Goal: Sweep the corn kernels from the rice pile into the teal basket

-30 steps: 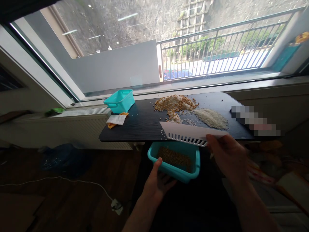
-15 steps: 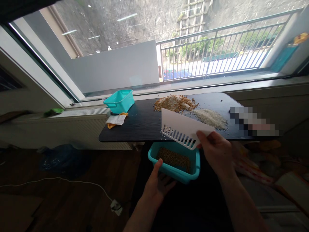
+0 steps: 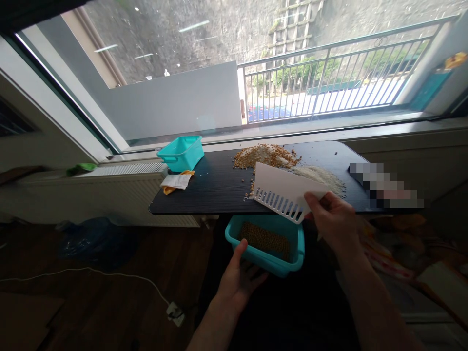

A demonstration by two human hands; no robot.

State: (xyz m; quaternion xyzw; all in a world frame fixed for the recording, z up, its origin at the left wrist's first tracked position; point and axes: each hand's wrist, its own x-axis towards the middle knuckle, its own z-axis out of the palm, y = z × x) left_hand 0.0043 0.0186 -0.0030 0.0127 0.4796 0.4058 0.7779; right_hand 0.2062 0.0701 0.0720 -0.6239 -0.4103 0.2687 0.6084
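Note:
My left hand (image 3: pixel 241 278) grips the near side of a teal plastic bin (image 3: pixel 234 241), thumb over the rim and fingers underneath. Brown bean-like grains (image 3: pixel 265 240) cover part of the bin's floor. In my right hand (image 3: pixel 332 219) is a white slotted scoop (image 3: pixel 281 190), pinched at its right end, with its slots toward the table's front edge. The scoop hangs above the bin's far rim and hides part of the tabletop. Behind it lie a mixed heap of tan kernels and white grains (image 3: pixel 265 157) and a pile of white grains (image 3: pixel 318 178).
A second teal bin (image 3: pixel 188 156) stands at the left end of the dark table (image 3: pixel 215 187), with a white and yellow cloth (image 3: pixel 177 183) in front of it. A blurred-out object (image 3: pixel 387 187) lies at the right. A power strip (image 3: pixel 176 313) with a white cable is on the floor.
My right hand has moved the slotted scoop a little to the right, uncovering some kernels by its left edge. My left hand and the bin have hardly moved.

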